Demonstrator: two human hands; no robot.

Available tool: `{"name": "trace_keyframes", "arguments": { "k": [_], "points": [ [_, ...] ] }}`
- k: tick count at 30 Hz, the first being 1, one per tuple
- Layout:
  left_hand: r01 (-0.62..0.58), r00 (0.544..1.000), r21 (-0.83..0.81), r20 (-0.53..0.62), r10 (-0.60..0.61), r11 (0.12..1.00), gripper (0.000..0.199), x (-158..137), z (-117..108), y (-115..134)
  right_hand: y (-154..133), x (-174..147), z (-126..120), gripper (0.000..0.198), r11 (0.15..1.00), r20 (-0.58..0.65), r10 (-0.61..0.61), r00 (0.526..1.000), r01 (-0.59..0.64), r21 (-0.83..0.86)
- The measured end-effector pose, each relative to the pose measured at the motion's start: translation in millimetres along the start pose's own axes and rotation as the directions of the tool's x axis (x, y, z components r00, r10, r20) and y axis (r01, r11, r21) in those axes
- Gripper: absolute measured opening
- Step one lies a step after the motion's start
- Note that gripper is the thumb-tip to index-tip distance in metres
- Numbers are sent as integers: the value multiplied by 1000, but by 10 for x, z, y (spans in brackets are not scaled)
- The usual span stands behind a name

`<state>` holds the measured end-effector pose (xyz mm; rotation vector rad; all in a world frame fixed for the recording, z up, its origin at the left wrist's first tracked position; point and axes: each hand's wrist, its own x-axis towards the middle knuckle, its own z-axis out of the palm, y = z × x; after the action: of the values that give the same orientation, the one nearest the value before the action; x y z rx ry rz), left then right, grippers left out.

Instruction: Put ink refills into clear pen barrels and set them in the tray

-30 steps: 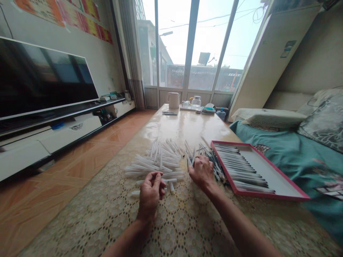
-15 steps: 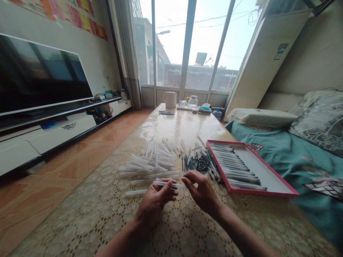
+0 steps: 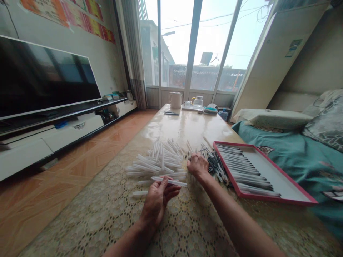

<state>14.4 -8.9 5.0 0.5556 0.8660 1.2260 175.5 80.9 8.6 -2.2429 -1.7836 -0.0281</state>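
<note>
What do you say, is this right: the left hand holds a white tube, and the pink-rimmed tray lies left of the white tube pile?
Not quite: the head view shows the pink-rimmed tray right of the white tube pile. The left hand does hold a white tube.

I count dozens of tubes (image 3: 146,165), one pink box (image 3: 269,169)

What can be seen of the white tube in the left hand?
The white tube is slim, straight and looks like translucent plastic. The left hand holds it between thumb and fingers, both ends sticking out, its right end slightly lower in view. It shows in front of the pile of similar tubes. Whether anything fills it is unclear.
</note>
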Motion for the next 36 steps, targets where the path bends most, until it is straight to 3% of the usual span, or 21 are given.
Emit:
{"name": "trace_keyframes", "arguments": {
  "k": [11, 16, 21, 26, 36],
  "points": [
    [-18, 1000, 36, -9, 19, 999, 3, 7, 6, 3, 161, -221, -126, 24, 993, 92, 56, 994, -65, 103],
    [-27, 999, -18, -22, 26, 999, 3, 0, -1, 26, 349, -469, -241, 20, 956, 53, -102, 993, 84, 280],
    [-46, 996, -64, -76, 41, 997, 6, 1, 13, 49, 435, -839, -324, 22, 758, -56, -327, 943, 297, 581],
    [-61, 993, -71, -101, 53, 996, 8, 31, -4, 50, 427, -1017, -437, 15, 688, -86, -446, 891, 402, 604],
    [-62, 997, -14, -55, 61, 998, 5, 15, 16, 53, 421, -1027, -443, 12, 695, -94, -519, 850, 483, 533]
  ]
}}
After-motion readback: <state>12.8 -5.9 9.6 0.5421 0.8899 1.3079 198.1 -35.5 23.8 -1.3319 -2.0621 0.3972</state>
